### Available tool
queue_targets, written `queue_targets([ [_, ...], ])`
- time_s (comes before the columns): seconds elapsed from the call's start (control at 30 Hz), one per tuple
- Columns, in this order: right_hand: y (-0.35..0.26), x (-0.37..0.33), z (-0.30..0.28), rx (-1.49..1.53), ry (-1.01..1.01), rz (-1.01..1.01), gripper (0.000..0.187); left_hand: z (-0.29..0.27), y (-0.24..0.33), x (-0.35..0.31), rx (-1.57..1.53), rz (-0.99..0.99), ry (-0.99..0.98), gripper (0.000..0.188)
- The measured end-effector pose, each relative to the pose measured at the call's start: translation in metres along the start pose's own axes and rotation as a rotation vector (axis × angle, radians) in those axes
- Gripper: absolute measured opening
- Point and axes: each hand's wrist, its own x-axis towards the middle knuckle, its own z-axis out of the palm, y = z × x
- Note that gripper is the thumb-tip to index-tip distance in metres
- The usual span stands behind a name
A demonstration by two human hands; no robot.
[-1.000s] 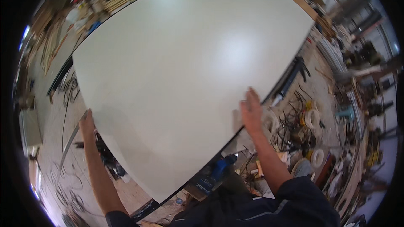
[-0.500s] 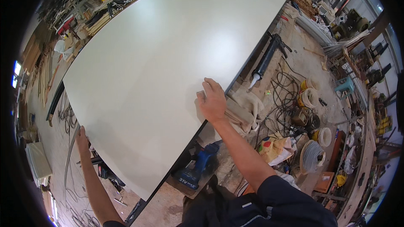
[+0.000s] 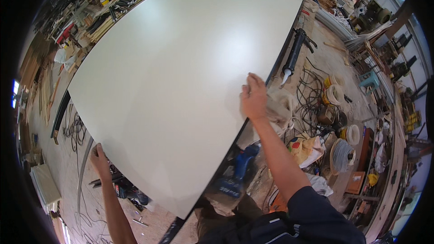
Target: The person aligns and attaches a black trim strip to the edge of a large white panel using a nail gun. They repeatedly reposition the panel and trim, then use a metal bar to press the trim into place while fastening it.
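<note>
A large white panel [image 3: 167, 86] with a dark edge fills the middle, its near corner pointing toward my body. My left hand [image 3: 101, 161] is at the panel's left edge, fingertips up against it; the hold underneath is hidden. Near the right edge my right hand [image 3: 255, 97] rests on the top face, fingers slightly bent and apart. Beside that edge, beyond my right hand, lies a black caulking gun [image 3: 296, 52] with a white nozzle. A blue cordless power tool [image 3: 244, 160] sits below the near right edge, partly covered by the panel.
Beige cloth [image 3: 280, 108] lies beside my right wrist. Tangled black cables [image 3: 309, 95], buckets [image 3: 334, 95] and a grey wire spool [image 3: 342, 156] stand on the right. Another power tool [image 3: 131, 193] lies below the left edge. Long wooden strips [image 3: 106, 29] are stacked beyond the panel.
The view has shifted, so the panel's near corner and the blue tool appear farther right. My right hand appears a little farther along the right edge. My left hand stays at the left edge.
</note>
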Motion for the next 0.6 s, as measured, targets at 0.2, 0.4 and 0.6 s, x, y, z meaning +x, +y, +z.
queue_targets([
  [0.2, 0.007, -0.011, 0.007, -0.172, 0.205, 0.138, 0.036, -0.012, 0.004, -0.004, 0.075, 0.070, -0.049, 0.041],
  [0.4, 0.003, -0.007, 0.002, -0.283, 0.137, 0.492, 0.043, -0.015, 0.003, -0.015, -0.093, 0.226, -0.068, 0.034],
  [0.6, 0.024, -0.010, 0.006, -0.195, 0.170, 0.536, 0.045, -0.016, -0.010, -0.013, 0.016, 0.369, -0.052, 0.031],
])
